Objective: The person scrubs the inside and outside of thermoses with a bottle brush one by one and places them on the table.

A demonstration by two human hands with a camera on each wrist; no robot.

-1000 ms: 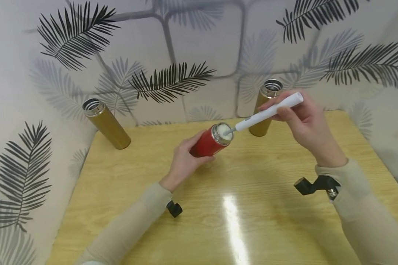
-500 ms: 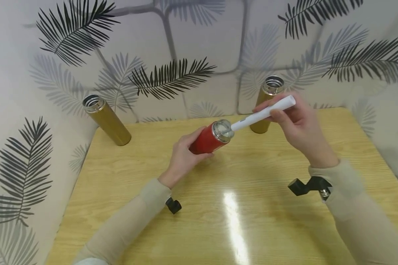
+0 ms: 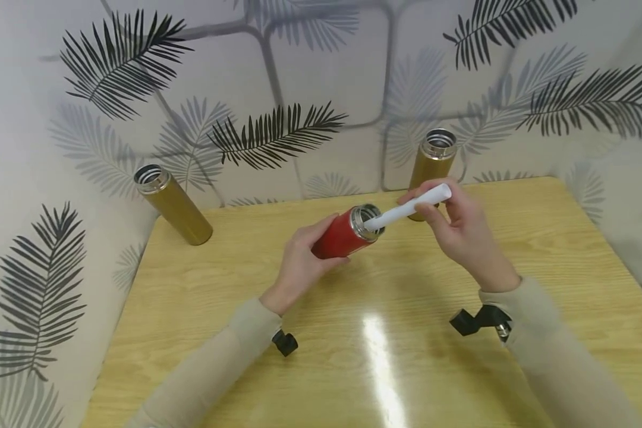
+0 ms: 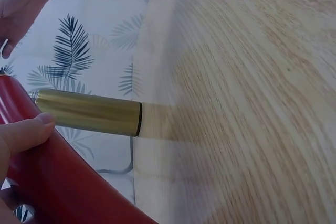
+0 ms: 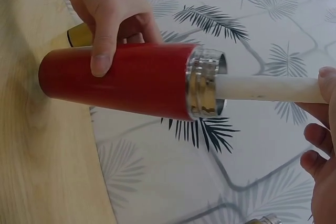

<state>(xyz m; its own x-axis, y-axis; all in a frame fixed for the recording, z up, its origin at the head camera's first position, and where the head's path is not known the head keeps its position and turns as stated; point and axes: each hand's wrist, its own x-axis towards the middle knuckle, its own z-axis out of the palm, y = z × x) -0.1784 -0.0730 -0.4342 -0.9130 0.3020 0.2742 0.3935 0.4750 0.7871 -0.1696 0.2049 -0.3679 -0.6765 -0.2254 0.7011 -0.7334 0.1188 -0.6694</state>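
Note:
My left hand (image 3: 299, 258) grips a red thermos flask (image 3: 339, 236), tilted with its open metal mouth toward the right. In the right wrist view, the left thumb presses along the red wall of the flask (image 5: 142, 80). My right hand (image 3: 462, 235) pinches the white handle of a bottle brush (image 3: 406, 209) between thumb and fingers. The handle's front end enters the mouth, so the brush's sponge head is hidden inside. The left wrist view shows the left thumb on the flask (image 4: 68, 166).
Two uncapped gold thermos flasks stand at the table's back edge: one gold flask (image 3: 178, 208) on the left, another gold flask (image 3: 432, 166) behind my right hand. Leaf-patterned wallpaper (image 3: 331, 65) rises behind the wooden table (image 3: 257, 368).
My right hand has moved left and down, pushing the brush deeper into the red flask. The white sponge, seen at the mouth earlier, has gone inside. The left hand keeps its grip.

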